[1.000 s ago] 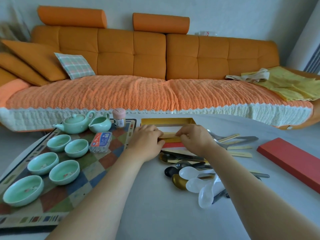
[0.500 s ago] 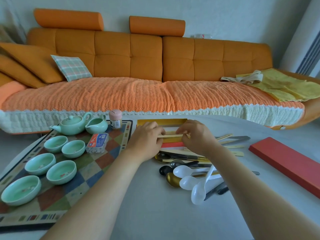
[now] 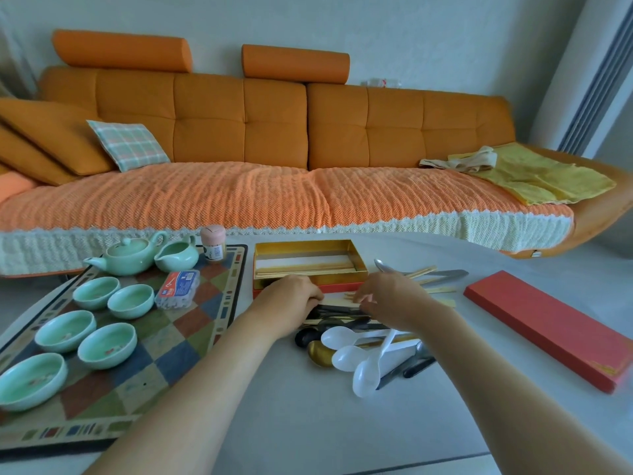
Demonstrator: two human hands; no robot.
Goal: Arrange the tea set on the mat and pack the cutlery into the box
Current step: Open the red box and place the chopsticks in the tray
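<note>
The box (image 3: pixel 337 287) sits open on the pale table (image 3: pixel 308 423), just right of the mat (image 3: pixel 178 337), with its long side running left to right and its gold inside facing up. The packed chopsticks (image 3: pixel 305 269) lie flat in it lengthwise, along the same left-right line.

From the head view, both hands are low over the cutlery heap, just in front of the box's near red wall. The loose chopsticks (image 3: pixel 337 298) stretch between them, parallel to that wall. The right hand (image 3: pixel 390 296) has its fingertips pinched at their right end. The left hand (image 3: pixel 291 296) is curled knuckles-up at the other end; its fingertips are tucked under, so I cannot tell whether it grips them.

Nearer the person, the white spoons (image 3: pixel 346 337) lie in a loose fan on darker cutlery, bowls toward the left and near side, handles trailing right. The metal cutlery (image 3: pixel 428 272) lies to the right of the box, handles pointing right. The red lid (image 3: pixel 548 323) lies well apart on the right, slanting from far-left to near-right.

On the mat stand the teapot (image 3: pixel 132 257), spout to the left, the pitcher (image 3: pixel 176 257) beside it, and five cups (image 3: pixel 132 299), mouths up.
</note>
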